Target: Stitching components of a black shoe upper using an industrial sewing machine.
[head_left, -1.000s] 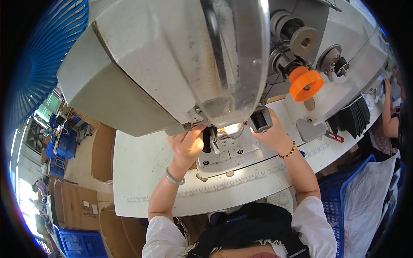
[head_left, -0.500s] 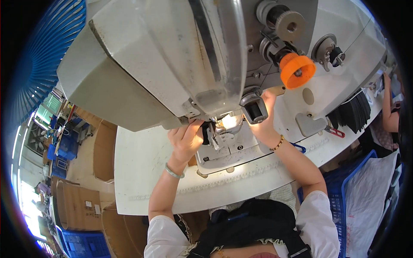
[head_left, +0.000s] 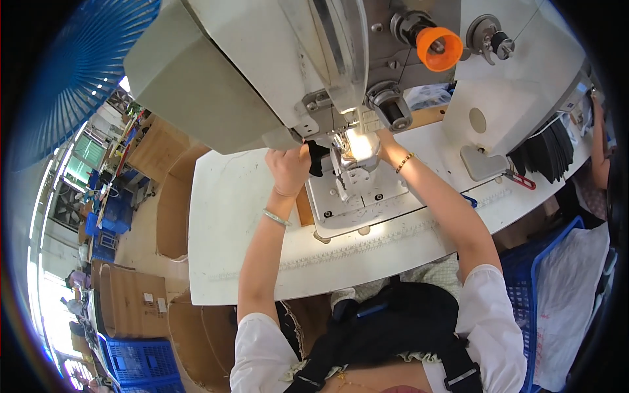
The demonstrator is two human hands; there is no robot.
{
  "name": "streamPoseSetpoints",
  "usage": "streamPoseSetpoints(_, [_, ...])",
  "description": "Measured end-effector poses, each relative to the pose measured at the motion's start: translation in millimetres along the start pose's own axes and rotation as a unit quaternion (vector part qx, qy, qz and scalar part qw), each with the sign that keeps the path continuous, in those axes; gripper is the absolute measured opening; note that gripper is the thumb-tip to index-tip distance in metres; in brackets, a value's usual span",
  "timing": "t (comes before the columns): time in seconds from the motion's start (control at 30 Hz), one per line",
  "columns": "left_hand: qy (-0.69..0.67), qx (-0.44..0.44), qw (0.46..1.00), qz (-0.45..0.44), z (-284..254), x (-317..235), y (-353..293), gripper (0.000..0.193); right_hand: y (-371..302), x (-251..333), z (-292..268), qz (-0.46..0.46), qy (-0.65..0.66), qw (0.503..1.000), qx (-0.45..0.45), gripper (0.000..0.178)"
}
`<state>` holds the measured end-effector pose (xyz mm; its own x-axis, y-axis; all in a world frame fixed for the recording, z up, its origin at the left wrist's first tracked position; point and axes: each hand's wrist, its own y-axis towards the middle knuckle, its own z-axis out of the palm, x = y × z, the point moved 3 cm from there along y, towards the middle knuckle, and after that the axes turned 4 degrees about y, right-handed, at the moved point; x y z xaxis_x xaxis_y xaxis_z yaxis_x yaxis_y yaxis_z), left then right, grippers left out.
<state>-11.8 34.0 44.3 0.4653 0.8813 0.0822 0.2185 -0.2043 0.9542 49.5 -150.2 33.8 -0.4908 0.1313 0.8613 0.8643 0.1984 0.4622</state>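
A large white sewing machine (head_left: 262, 59) stands in front of me, its lamp shining on the needle area. My left hand (head_left: 288, 169) is closed at the left of the needle, its fingers curled on a small piece of black fabric (head_left: 317, 159). The fabric hangs next to the presser foot (head_left: 341, 171). On the other side, my right hand (head_left: 388, 148) reaches in behind the needle area, and the machine parts and glare hide its fingers. Whether it holds anything cannot be seen. Beneath lies the metal sewing plate (head_left: 357, 213).
An orange thread knob (head_left: 438, 49) juts from the machine. At right lie a red-handled cutter (head_left: 521, 179) and stacked black pieces (head_left: 543, 156). A blue crate (head_left: 529, 288) stands beside me; cardboard boxes (head_left: 134, 301) and a blue fan (head_left: 85, 59) are at left. Another person's arm (head_left: 599, 141) shows far right.
The view has shifted, so the machine sits higher in it. My right hand has moved from beside the thread knobs to behind the needle area. My left hand remains left of the needle; more black fabric shows.
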Motion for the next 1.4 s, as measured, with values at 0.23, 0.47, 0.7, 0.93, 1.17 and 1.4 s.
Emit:
streamPoseSetpoints(0.23, [-0.094, -0.003, 0.965, -0.245, 0, 52, -20, 0.017, 20, 22, 12, 0.049, 0.057, 0.997, 0.007, 0.014])
streamPoseSetpoints(0.47, [-0.026, 0.07, 0.978, -0.193, -12, 11, 11, 0.02, 13, 19, 7, -0.083, -0.06, 0.994, 0.024, 0.013])
streamPoseSetpoints(0.7, [0.013, 0.145, 0.986, -0.087, -9, 21, -3, 0.014, 12, 13, -18, -0.199, -0.187, 0.962, 0.004, 0.011])
streamPoseSetpoints(0.93, [-0.002, 0.048, 0.998, -0.035, 4, -6, 16, 0.018, 5, 10, -43, -0.261, -0.308, 0.914, -0.047, 0.01])
streamPoseSetpoints(1.17, [0.101, 0.011, 0.993, 0.06, 9, -13, 3, 0.019, -23, 57, -43, -0.405, -0.335, 0.846, -0.096, 0.009])
streamPoseSetpoints(1.4, [0.065, 0.069, 0.986, 0.138, 0, -23, 5, 0.02, -26, 48, -46, -0.395, -0.301, 0.863, -0.09, 0.014])
